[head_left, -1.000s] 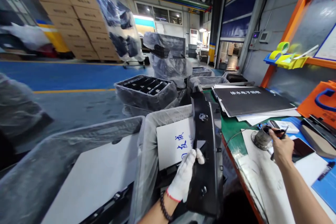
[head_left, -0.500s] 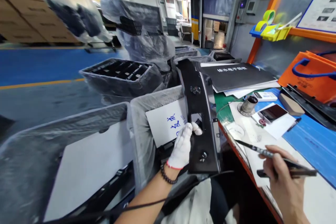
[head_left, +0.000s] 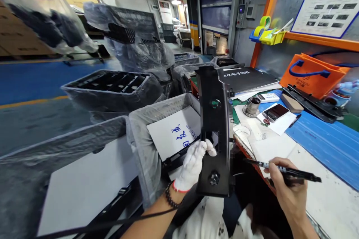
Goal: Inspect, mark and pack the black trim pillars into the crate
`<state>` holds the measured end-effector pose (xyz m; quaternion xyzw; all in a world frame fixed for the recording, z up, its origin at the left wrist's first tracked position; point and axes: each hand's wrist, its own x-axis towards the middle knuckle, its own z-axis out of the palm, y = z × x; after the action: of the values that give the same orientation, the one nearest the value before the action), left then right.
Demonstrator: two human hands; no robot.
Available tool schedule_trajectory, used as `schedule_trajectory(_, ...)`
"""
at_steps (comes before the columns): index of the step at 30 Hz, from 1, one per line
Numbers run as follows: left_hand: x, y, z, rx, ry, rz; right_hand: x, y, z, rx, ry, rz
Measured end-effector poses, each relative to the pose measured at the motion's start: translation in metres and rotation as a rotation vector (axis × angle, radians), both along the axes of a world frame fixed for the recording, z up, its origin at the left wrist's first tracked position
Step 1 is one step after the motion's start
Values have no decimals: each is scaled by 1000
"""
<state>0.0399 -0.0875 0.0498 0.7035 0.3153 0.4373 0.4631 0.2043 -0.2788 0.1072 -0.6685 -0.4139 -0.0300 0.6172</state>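
My left hand, in a white glove with a red cuff edge, grips a long black plastic panel by its left edge near a square opening. The panel stands upright, slightly curved, with round holes above and below that opening. In my bare right hand is a black marker pen, its tip pointing left towards the panel but apart from it. Behind my gloved hand, a grey lined bin holds a white board with blue handwriting and black parts beneath it.
To the right, a worktable carries a phone, a metal cup-like piece, an orange bag and a black folder. Another plastic-lined bin stands at left. A crate of black parts sits farther back.
The panel has turned more upright in my left hand. My right hand with the marker has moved left, nearer the panel. The view has swung to the right.
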Motion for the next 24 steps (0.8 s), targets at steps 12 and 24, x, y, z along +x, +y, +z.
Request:
schedule_trajectory(12, 1, -31, 18, -139, 58, -326, 17, 17, 21, 213, 129, -137)
schedule_trajectory(24, 3, -35, 19, -136, 48, -242, 31, 21, 23, 396, 231, -108)
